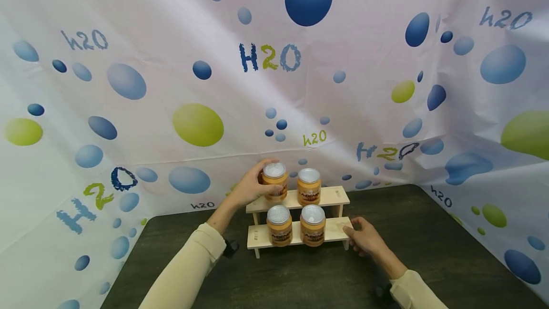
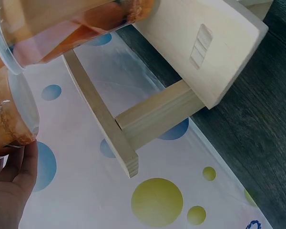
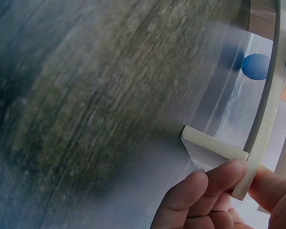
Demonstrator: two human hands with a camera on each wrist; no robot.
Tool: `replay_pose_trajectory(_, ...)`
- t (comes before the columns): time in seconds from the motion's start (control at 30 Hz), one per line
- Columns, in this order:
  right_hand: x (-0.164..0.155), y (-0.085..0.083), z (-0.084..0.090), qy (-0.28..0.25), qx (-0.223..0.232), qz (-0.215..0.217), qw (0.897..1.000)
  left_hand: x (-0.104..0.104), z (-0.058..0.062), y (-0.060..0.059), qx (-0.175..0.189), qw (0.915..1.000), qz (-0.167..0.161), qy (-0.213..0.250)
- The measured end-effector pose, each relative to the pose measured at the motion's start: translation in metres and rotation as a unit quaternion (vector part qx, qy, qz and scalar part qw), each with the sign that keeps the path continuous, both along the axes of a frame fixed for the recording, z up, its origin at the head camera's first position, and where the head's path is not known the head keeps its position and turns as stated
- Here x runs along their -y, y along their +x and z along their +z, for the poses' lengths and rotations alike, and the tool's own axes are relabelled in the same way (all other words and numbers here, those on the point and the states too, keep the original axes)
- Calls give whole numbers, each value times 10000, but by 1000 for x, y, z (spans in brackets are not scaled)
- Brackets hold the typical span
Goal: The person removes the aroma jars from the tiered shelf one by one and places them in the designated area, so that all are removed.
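A two-tier wooden shelf (image 1: 333, 197) stands on a dark table and carries two orange jars with silver lids on each tier. My left hand (image 1: 267, 178) grips the upper left jar (image 1: 275, 182), which rests on the top tier beside the upper right jar (image 1: 309, 187). In the left wrist view my fingers (image 2: 12, 191) touch a clear orange jar (image 2: 9, 114) next to the shelf's side board (image 2: 205, 47). My right hand (image 1: 349, 228) holds the right end of the lower tier. Its fingers (image 3: 205, 195) pinch the thin board edge (image 3: 264, 129) in the right wrist view.
The lower tier holds the lower left jar (image 1: 279, 227) and the lower right jar (image 1: 312, 227). The dark wood-grain table (image 1: 429, 252) stretches in front and to the right. A white bubble-print curtain (image 1: 274, 85) encloses the back and both sides.
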State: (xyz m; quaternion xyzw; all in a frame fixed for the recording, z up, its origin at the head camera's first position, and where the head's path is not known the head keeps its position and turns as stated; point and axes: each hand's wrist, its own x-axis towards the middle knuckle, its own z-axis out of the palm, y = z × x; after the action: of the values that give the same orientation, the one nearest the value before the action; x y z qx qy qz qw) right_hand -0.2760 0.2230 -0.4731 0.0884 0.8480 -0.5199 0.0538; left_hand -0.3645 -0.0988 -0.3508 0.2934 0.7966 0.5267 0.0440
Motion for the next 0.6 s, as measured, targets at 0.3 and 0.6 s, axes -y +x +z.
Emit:
replay_pose_trajectory(0.3, -5, 4, 0, 23, -4, 105, 9999, 0, 3, 14, -34, 10000, 86, 24)
replay_pose_trajectory(0.6, -10, 10, 1, 29, -1, 185, 9998, 1, 7, 23, -149, 9994, 295, -56)
